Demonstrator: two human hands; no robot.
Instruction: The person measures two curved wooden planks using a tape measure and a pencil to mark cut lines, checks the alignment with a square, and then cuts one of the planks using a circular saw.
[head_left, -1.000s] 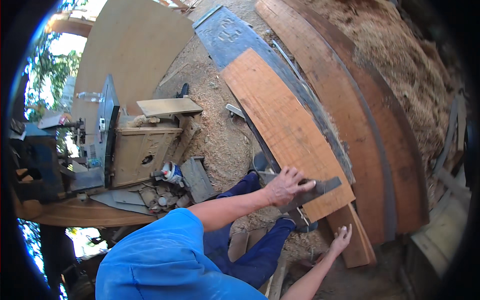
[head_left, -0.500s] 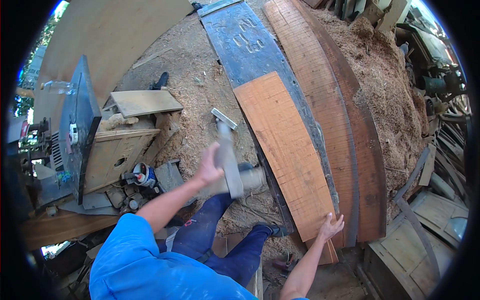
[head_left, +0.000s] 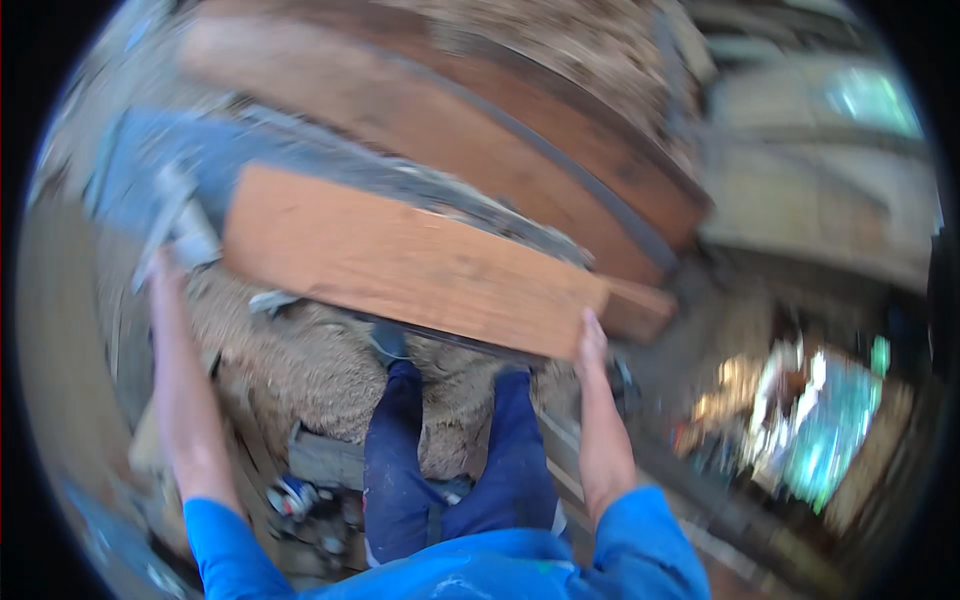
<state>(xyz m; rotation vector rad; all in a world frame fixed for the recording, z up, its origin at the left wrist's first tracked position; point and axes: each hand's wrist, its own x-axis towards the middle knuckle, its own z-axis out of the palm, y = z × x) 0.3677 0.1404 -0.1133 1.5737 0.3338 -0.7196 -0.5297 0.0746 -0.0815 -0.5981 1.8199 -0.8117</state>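
Note:
An orange-brown wooden board (head_left: 400, 260) lies across the middle, on top of a worn, blue-painted plank (head_left: 150, 150). My right hand (head_left: 592, 345) is closed on the board's right end, with the thumb over its edge and the other fingers mostly hidden. At the far left, beside the board's other end, my left hand (head_left: 165, 265) holds a pale grey tool (head_left: 200, 232). Motion smears the tool, so its kind is unclear; it has a long, thin part and a broader block.
Large brown planks (head_left: 450, 130) lie beyond the board, with wood shavings (head_left: 570, 50) behind them. Shavings also cover the ground around my feet. A small white-and-blue pot (head_left: 292, 497) stands among clutter at lower left. Pale wooden panels (head_left: 800, 170) are at upper right.
The view has turned, so the board now runs crosswise. My left hand has carried the grey tool to the board's far end. My right hand remains at the near end, now closed around its edge.

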